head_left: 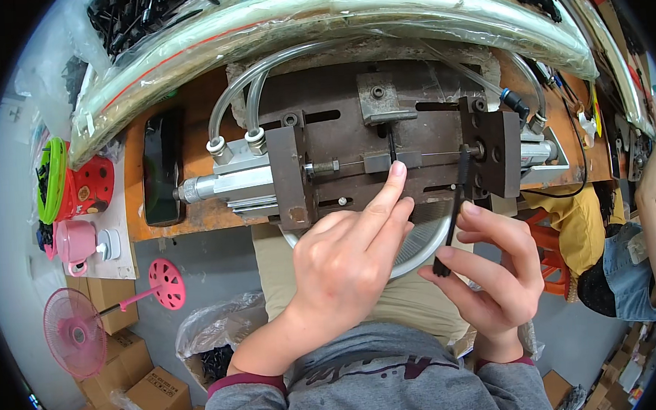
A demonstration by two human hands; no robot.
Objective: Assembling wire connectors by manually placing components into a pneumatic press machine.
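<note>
My left hand (350, 256) reaches over the machine's front with its index finger stretched out. That fingertip rests at a small grey metal block (376, 162), against the near end of a thin black piece (392, 139). The other fingers are partly bent, and the thumb is hidden. Between the thumb and fingers of my right hand (501, 269), a slim black stick-like part (455, 216) stands tilted, its upper end near the right-hand bracket (499, 153). A clamp plate (378, 100) is bolted behind the block. Silver air cylinders (244, 186) flank the fixture.
Clear hoses (231, 98) arch over the machine. A black phone (163, 170) lies at the left on the wooden bench. Long plastic-wrapped rolls (316, 18) lie behind. A pink fan (75, 333) and cartons (156, 396) are at lower left; another person (639, 261) is at right.
</note>
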